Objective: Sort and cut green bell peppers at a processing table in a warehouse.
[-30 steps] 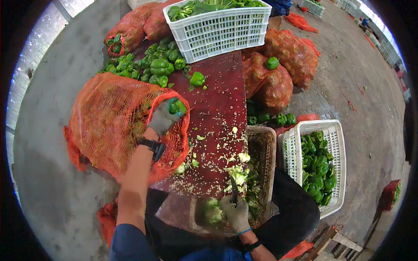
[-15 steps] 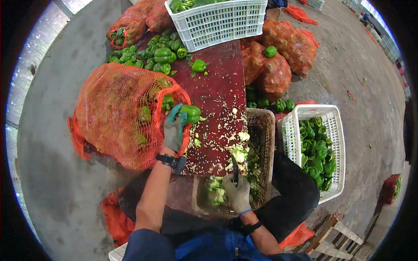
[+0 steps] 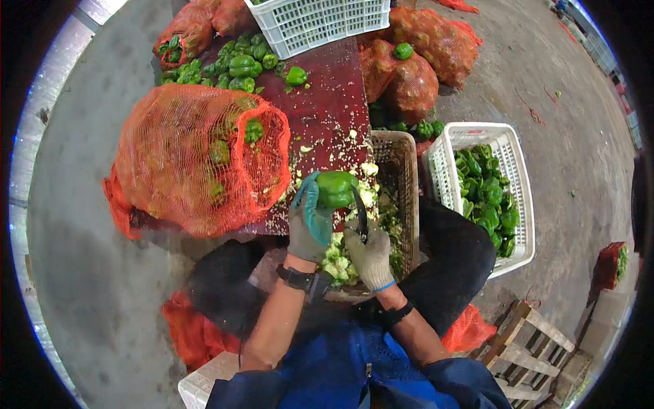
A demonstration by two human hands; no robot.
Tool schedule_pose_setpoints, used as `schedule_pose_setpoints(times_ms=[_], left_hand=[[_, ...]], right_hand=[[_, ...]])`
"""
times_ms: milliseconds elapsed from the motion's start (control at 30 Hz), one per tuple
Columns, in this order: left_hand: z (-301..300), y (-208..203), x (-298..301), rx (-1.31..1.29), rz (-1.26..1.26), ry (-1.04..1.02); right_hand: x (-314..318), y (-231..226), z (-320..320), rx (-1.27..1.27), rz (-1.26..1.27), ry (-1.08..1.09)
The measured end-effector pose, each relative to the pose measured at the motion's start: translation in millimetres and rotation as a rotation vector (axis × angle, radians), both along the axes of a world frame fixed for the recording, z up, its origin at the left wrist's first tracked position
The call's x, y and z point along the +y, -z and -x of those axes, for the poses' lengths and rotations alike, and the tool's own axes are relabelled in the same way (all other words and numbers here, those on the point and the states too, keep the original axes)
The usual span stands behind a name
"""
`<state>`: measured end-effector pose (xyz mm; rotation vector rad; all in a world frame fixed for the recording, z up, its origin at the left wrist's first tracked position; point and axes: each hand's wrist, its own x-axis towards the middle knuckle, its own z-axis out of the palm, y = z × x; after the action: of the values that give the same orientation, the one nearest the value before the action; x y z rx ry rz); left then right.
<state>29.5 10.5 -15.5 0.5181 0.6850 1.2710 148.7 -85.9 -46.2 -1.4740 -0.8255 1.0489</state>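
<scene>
A whole green bell pepper (image 3: 335, 189) is gripped in my gloved left hand (image 3: 306, 225), above the near end of the red tabletop (image 3: 328, 112). My right hand (image 3: 368, 255), in a pale knit glove, closes round a small dark curved knife (image 3: 360, 210). Its blade stands at the pepper's right side; whether it touches the skin I cannot tell. To the left lies an orange mesh sack (image 3: 180, 157) with its mouth open and more peppers inside. Pale seeds and cut cores are scattered over the tabletop.
A brown crate (image 3: 409, 204) with pale green scraps sits below the table's right edge. Right of it stands a white crate (image 3: 523, 225) of cut peppers. Loose peppers (image 3: 243, 66), another white crate (image 3: 327, 31) and full mesh sacks (image 3: 412, 88) lie farther off. A wooden pallet (image 3: 531, 354) is at lower right.
My left hand has brought the pepper from the sack's mouth rightward to the knife. My right hand has risen slightly with the knife. The whole view has shifted a little.
</scene>
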Motion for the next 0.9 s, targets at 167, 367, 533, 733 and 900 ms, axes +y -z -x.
schedule_pose_setpoints(times_ms=[167,367,533,733,900], left_hand=[[-9.1,-19.6,-34.3,0.290,-0.040,-0.013],[-10.2,-22.0,-64.6,0.569,-0.184,-0.043],[-14.4,-5.3,-87.7,0.803,-0.355,-0.053],[-24.5,-13.4,-97.1,0.960,-0.370,-0.085],[-13.9,6.3,-86.4,0.305,-0.069,0.024]], right_hand=[[-6.3,-10.8,-8.1,-0.043,0.061,-0.040],[-12.7,-13.2,-25.7,-0.027,-0.033,-0.001],[-11.9,-11.2,-24.4,-0.003,-0.056,-0.010],[-10.7,-21.5,-44.1,0.719,-0.008,0.058],[-20.3,-26.7,-38.7,0.333,0.028,0.041]])
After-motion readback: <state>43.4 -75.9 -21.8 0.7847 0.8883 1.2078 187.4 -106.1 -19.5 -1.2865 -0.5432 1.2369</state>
